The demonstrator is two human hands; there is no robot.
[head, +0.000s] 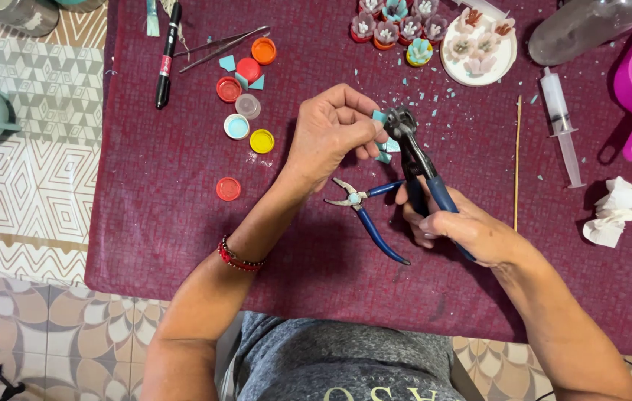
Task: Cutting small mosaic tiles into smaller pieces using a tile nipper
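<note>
Teal tile piece pinched by left hand fingers; right hand clenches blue-handled nippers; white plate holds small flowers.

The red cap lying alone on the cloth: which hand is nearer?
Left. The left hand is up and to the right of the red cap; the right hand, gripping nippers, is far across.

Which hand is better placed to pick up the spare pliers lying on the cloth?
Probably the left hand: it pinches only a small teal piece, directly above the pliers. The right hand grips the nippers.
</note>
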